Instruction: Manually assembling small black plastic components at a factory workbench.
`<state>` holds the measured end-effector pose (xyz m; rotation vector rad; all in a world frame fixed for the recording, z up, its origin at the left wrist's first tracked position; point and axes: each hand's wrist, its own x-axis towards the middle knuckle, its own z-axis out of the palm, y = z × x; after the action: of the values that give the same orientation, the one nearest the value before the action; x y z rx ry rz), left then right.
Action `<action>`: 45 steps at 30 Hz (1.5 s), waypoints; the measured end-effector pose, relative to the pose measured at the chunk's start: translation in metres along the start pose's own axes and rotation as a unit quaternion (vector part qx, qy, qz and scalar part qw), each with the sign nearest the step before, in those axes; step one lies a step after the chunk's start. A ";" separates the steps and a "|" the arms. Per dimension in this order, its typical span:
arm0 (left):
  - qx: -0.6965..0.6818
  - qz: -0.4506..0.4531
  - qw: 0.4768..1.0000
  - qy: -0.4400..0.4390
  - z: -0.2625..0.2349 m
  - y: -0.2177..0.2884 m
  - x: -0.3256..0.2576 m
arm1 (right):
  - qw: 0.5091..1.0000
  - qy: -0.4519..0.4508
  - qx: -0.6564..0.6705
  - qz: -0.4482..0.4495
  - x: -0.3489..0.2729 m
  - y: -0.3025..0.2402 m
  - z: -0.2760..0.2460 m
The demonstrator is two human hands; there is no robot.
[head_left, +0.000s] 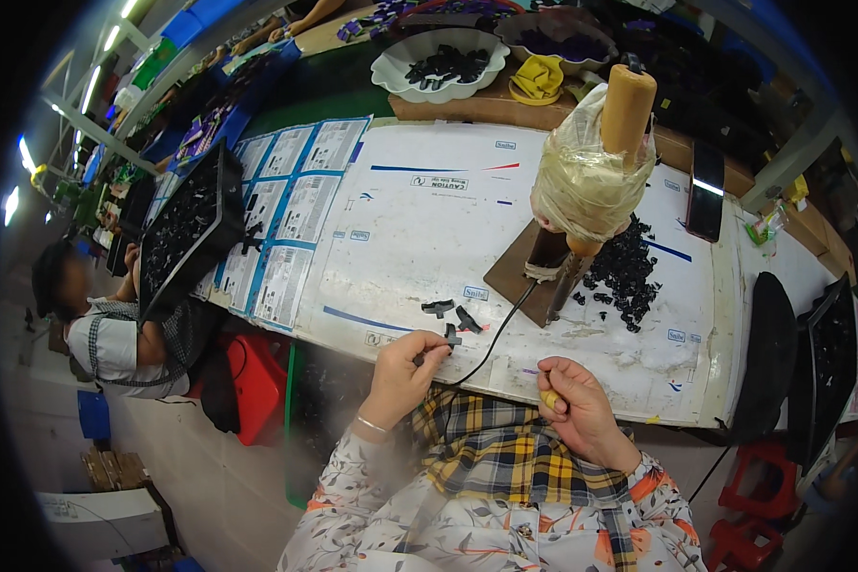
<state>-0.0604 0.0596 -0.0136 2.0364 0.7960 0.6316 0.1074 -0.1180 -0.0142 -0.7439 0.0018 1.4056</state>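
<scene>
My left hand is closed at the table's near edge, thumb and finger pinched on a small black plastic part. Two similar black plastic pieces lie just beyond its fingertips. To the right, my right hand is curled closed, with a bit of yellow showing at its fingers; I cannot make out whether it is held or worn. Between and beyond my hands stands a bench tool with a wooden handle, a plastic-wrapped head and a brown base plate.
A heap of small black parts lies right of the tool. A black cable runs toward me. Scalloped bowls and a yellow cloth stand at the back. A phone lies right; a seated person is left beside a black tray.
</scene>
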 end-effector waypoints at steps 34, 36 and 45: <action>-0.398 -0.209 0.875 -0.178 0.045 0.066 0.004 | 0.975 0.000 -0.159 -0.157 -0.004 -0.009 -0.004; -0.394 -0.218 0.875 -0.179 0.045 0.065 0.002 | 0.966 0.003 -0.197 -0.166 -0.005 -0.011 -0.002; -0.358 -0.240 0.884 -0.180 0.047 0.067 0.001 | 0.897 -0.009 -0.377 -0.231 0.000 -0.008 -0.006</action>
<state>-0.0073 0.0061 0.0188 1.1606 0.6703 0.1936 0.1173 -0.1203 -0.0153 -1.2686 -0.7286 0.9260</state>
